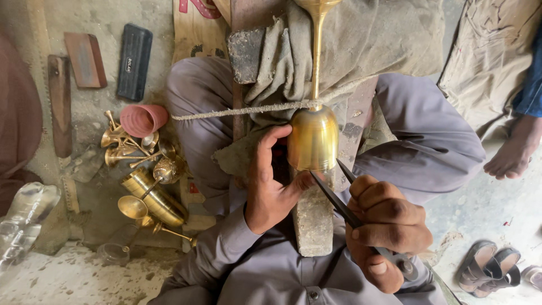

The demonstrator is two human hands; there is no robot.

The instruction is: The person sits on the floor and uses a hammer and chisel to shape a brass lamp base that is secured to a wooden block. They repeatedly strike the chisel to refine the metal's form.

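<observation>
The left hand (270, 186) curls around the near side of a brass goblet (314, 135), thumb pressed against the rim of its bowl and fingers wrapped loosely over the bowl's left flank; it steadies the piece rather than clamping it. The goblet lies along a cloth-padded wooden block (312, 217) between the person's knees, bowl toward the body, stem (317, 51) running away, and a cord (237, 110) crosses it where stem meets bowl. The right hand (387, 223) is closed in a fist around a dark pointed engraving tool (337, 199), whose tip meets the bowl's rim just beside the left thumb. The two hands sit near each other, not touching.

One goblet is being worked. On the ground at the left lies a heap of more brass pieces (144, 181), several goblets and cups, too tangled to count exactly, beside one pink plastic cup (142, 120). Farther left are one black sharpening block (134, 61) and one reddish block (84, 59). A pair of sandals (490, 275) sits at the lower right, another person's bare foot (515, 151) above them.
</observation>
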